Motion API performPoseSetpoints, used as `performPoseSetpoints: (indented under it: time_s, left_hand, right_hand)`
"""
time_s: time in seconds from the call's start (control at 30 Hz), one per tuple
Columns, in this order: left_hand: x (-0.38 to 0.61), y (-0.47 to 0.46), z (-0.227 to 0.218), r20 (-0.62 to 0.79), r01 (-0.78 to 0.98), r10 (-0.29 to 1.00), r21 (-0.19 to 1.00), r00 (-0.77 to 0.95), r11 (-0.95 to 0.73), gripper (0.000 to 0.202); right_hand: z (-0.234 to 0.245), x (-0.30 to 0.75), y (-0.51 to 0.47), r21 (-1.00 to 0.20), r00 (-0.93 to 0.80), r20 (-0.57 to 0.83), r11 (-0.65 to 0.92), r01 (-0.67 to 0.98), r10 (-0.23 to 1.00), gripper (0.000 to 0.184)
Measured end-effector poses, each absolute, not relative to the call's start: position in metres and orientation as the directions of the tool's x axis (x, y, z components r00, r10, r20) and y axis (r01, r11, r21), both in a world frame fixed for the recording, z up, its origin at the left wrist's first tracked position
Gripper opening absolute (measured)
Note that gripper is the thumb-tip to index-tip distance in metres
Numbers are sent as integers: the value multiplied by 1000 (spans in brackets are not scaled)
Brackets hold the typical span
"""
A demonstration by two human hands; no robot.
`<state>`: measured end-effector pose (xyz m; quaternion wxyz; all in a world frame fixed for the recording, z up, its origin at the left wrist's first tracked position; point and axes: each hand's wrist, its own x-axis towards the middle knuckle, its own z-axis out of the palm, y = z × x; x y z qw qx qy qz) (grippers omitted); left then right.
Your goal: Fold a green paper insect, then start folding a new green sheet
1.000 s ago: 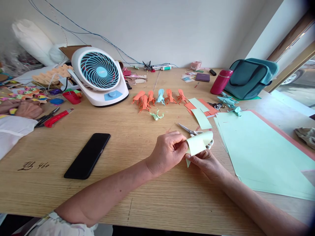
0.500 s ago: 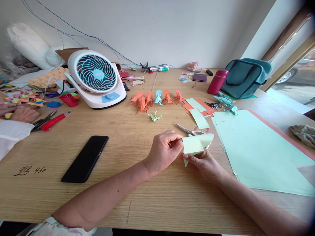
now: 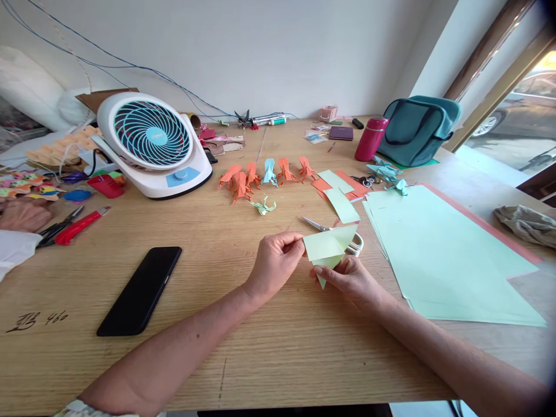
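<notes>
A pale green sheet of paper [image 3: 325,245], creased and partly folded, is held above the table between both hands. My left hand [image 3: 278,260] pinches its left corner between thumb and fingers. Lower on the right, my right hand [image 3: 351,280] grips the bottom edge, thumb in front; some of its fingers are hidden behind the paper. Scissors with white handles [image 3: 357,245] lie just behind the paper, partly covered by it. Farther back stand several orange folded paper figures [image 3: 241,185], a blue one [image 3: 269,172] and a small green one [image 3: 263,205].
Large green sheets [image 3: 438,255] lie at right, cut green strips [image 3: 342,204] behind the scissors. A black phone [image 3: 139,291] is at left, near a red cutter [image 3: 82,226] and another person's hand [image 3: 25,215]. A fan [image 3: 152,139], pink bottle [image 3: 372,139] and teal bag [image 3: 419,130] stand farther back.
The paper's upper flap has straightened from a curled shape into a flatter, angled one. Both hands still hold it. The whole view has shifted slightly, with most things now farther left.
</notes>
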<state>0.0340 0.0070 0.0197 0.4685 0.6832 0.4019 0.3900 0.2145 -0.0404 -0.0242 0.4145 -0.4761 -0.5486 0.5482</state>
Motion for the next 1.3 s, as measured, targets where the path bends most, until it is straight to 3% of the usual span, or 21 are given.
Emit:
performPoseSetpoints:
  time_s: [0.17,0.5,0.7,0.93,1.3]
  left_hand:
    - [32,14,12,63,178,913,973,403,-146,26]
    - [33,8,17,141,207,920,951,365,-228,27]
    - [35,7,14,98,168,913,970,395,-177,29]
    - [33,9,17,76,66,886,991,458,-119,36]
    - [28,16,21,92,195,898,962,430,-192,28]
  right_hand:
    - [-22,216,-42,-994,-212,-69,-48,101,975,45]
    - [-15,215,-41,-991,-159,-135,-133,28,978,45]
    - [-16,213,-42,-984,-122,-160,-168,-63,980,49]
    - [-17,215,-40,-991,-161,-123,-129,-24,979,50]
    - [-15,216,-41,-991,-140,-137,-135,24,981,53]
